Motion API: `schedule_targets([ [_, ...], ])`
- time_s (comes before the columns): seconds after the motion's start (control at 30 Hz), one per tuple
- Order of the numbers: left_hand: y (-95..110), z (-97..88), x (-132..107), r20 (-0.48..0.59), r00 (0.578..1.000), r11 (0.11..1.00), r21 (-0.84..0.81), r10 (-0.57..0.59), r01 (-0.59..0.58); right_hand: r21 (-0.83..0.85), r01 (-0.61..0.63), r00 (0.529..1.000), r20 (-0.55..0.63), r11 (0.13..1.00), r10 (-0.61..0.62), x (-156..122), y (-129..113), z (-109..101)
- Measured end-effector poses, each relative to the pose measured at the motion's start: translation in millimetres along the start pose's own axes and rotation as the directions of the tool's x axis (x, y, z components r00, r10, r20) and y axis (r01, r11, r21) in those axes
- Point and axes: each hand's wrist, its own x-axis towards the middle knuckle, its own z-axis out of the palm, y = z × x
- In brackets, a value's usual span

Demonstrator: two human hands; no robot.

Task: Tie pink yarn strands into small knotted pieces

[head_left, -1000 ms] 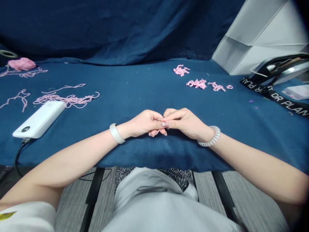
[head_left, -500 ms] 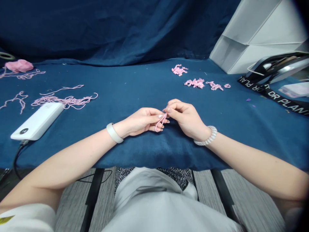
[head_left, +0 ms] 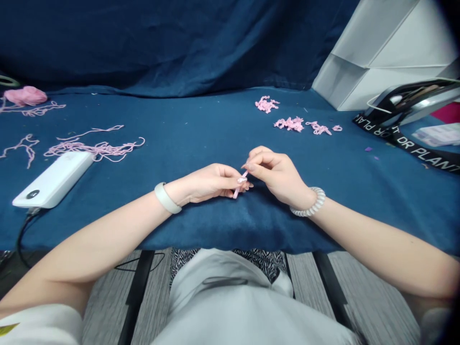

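Observation:
A short length of pink yarn (head_left: 240,184) stands tilted between my hands, low over the blue cloth (head_left: 201,225). My right hand (head_left: 275,176) pinches its upper end between thumb and fingertips. My left hand (head_left: 212,183) curls around its middle, and the fingers hide part of the strand. A white band circles my left wrist, and a coiled white bracelet circles my right. Loose pink yarn strands (head_left: 95,149) lie to the left of my hands.
A white power bank (head_left: 53,179) with a black cable lies at left, beyond it a pink yarn ball (head_left: 25,96). Small knotted pink yarn pieces (head_left: 291,124) lie far right of centre. A black lettered strap (head_left: 417,147) and a white folded bag (head_left: 381,57) stand at right.
My hands have drawn apart from their fingertip contact of a second ago. The pink loop visible half a second ago now shows only as a short strand between my fingers.

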Motion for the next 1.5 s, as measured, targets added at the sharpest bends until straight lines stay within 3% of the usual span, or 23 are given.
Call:
schedule_targets([
  [0.3, 0.5, 2.3, 2.0, -0.212, 0.969, 0.975, 0.205, 0.129, -0.085, 0.028, 0.039, 0.990, -0.134, 0.999, -0.035, 6.0, 3.5, -8.7],
  [0.47, 0.5, 3.7, 2.2, -0.232, 0.955, 0.959, 0.252, 0.188, -0.128, 0.028, 0.034, 0.984, -0.175, 0.999, -0.029, 6.9, 5.6, -11.1],
  [0.67, 4.0, 6.2, 1.3, -0.335, 0.926, 0.961, 0.263, 0.172, -0.083, 0.024, -0.005, 0.984, -0.177, 1.000, 0.009, 7.1, 6.1, -11.4],
  [0.8, 4.7, 5.8, 0.0, -0.285, 0.936, 0.924, 0.372, 0.206, -0.090, 0.016, -0.021, 0.983, -0.180, 1.000, 0.024, 7.9, 7.4, -12.6],
  [0.87, 3.8, 5.9, -1.5, -0.233, 0.920, 0.810, 0.572, 0.314, -0.132, 0.027, -0.027, 0.982, -0.184, 0.999, 0.031, 8.3, 8.0, -12.8],
  [0.9, 3.1, 6.1, -2.5, -0.190, 0.898, 0.695, 0.702, 0.397, -0.158, 0.034, -0.033, 0.982, -0.186, 0.999, 0.039, 8.4, 8.4, -12.6],
  [0.97, 1.9, 6.6, -4.8, -0.039, 0.836, 0.373, 0.905, 0.547, -0.202, 0.051, -0.055, 0.980, -0.190, 0.997, 0.064, 8.6, 9.3, -11.8],
  [1.03, 1.2, 7.2, -7.0, 0.136, 0.774, 0.094, 0.965, 0.618, -0.245, 0.065, -0.085, 0.978, -0.187, 0.994, 0.096, 8.5, 10.6, -10.5],
  [1.1, 1.1, 7.4, -8.9, 0.264, 0.709, -0.057, 0.952, 0.654, -0.302, 0.066, -0.113, 0.978, -0.167, 0.991, 0.123, 8.0, 11.6, -8.9],
  [1.17, 1.4, 7.1, -10.4, 0.350, 0.644, -0.156, 0.928, 0.680, -0.339, 0.040, -0.117, 0.984, -0.133, 0.992, 0.121, 7.1, 11.4, -7.4],
  [1.23, 1.6, 6.2, -11.4, 0.420, 0.622, -0.249, 0.904, 0.660, -0.346, -0.004, -0.097, 0.992, -0.086, 0.995, 0.096, 5.7, 9.4, -5.8],
  [1.37, 1.1, 5.3, -12.7, 0.512, 0.648, -0.359, 0.859, 0.563, -0.366, -0.068, -0.063, 0.998, 0.001, 0.996, 0.063, 2.8, 3.0, -2.6],
  [1.5, 0.9, 6.6, -13.3, 0.536, 0.673, -0.331, 0.844, 0.510, -0.421, -0.099, -0.058, 0.998, 0.032, 0.993, 0.061, 1.5, 1.7, -0.1],
])
